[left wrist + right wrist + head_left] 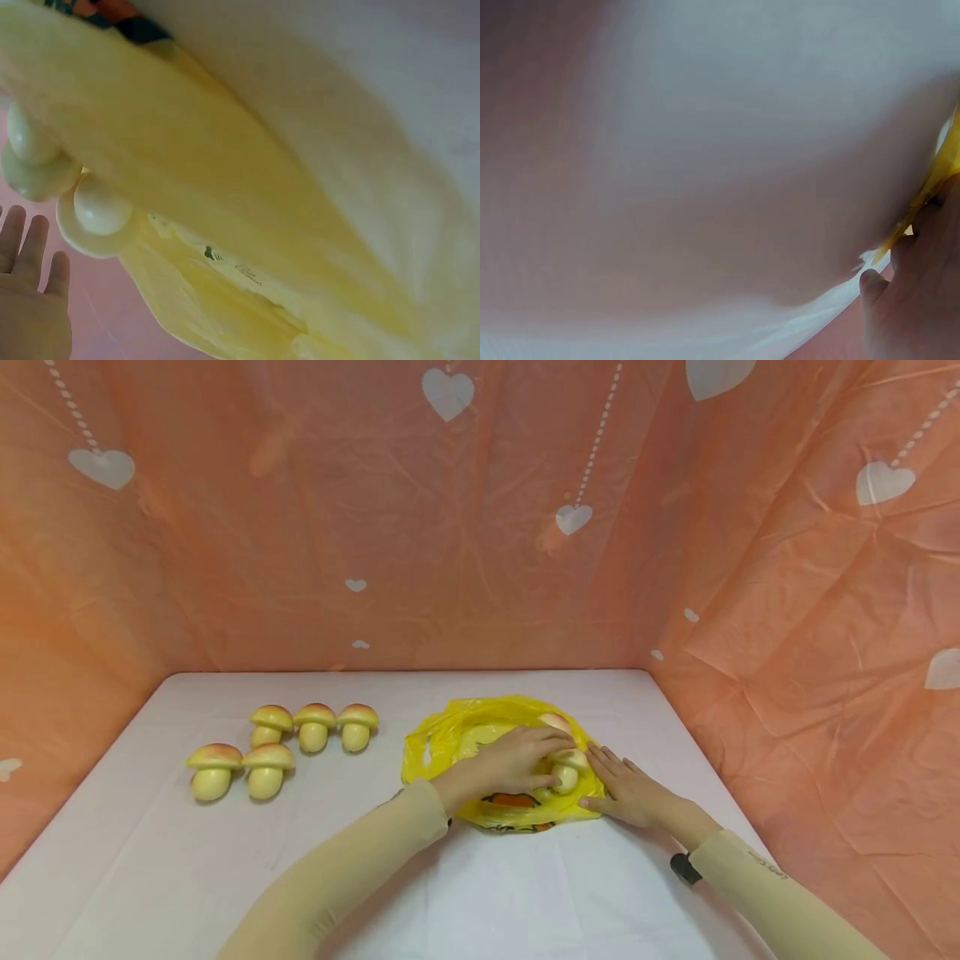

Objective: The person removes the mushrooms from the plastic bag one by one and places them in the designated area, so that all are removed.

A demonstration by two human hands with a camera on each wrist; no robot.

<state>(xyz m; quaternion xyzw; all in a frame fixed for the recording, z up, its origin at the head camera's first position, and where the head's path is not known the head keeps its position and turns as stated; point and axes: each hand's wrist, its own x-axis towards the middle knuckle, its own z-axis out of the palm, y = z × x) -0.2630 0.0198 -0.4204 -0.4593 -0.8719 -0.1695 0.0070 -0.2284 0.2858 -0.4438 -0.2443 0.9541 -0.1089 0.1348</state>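
A yellow plastic bag (pixel 442 752) with a printed picture lies on the table, its mouth spread. Two toy mushrooms, one pale-stemmed mushroom (pixel 565 778) and another mushroom (pixel 556 722) behind it, are at its right side. My left hand (pixel 517 757) reaches over the bag, thumb and fingers spread beside the nearer mushroom. In the left wrist view the fingers (pixel 31 251) are straight, just apart from both mushrooms. My right hand (pixel 633 789) lies against the bag's right edge with extended fingers. The right wrist view shows the right fingers (pixel 901 259) at the yellow plastic.
Several more mushrooms (pixel 315 727) stand in two rows at the left of the white-covered table (pixel 495 893). An orange curtain (pixel 420 527) with white hearts hangs behind and at both sides. A black band (pixel 684 868) is on the right wrist.
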